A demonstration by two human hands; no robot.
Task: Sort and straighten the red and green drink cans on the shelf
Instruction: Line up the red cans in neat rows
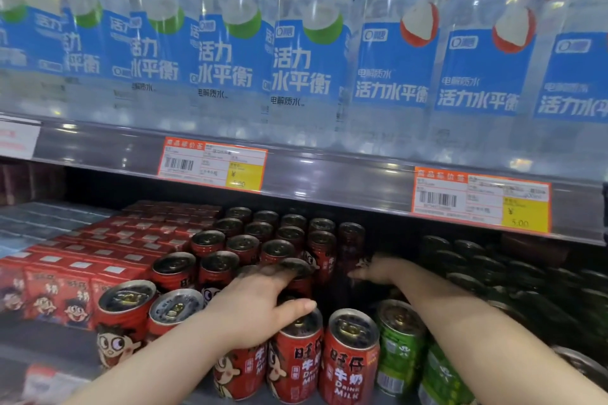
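At the shelf (pixel 49 344) front edge, found red cans (pixel 353 362) massed left and green cans (pixel 399 342) right, grouped by colour. Noted left hand (pixel 260 302) curled over a second-row red can (pixel 301 284), likely squaring it. Noted right hand (pixel 378 270) deep between the blocks; grip cannot be told

The lower shelf (pixel 46 335) carries red cartons (pixel 65 286) at left, red cans (pixel 353 362) in rows in the middle and green cans (pixel 399 345) just beside them at right. Dark cans (pixel 477 260) stand further back. The upper shelf (pixel 329 174), with price tags (pixel 212 163) on its rail, holds a row of water bottles (pixel 309 43).
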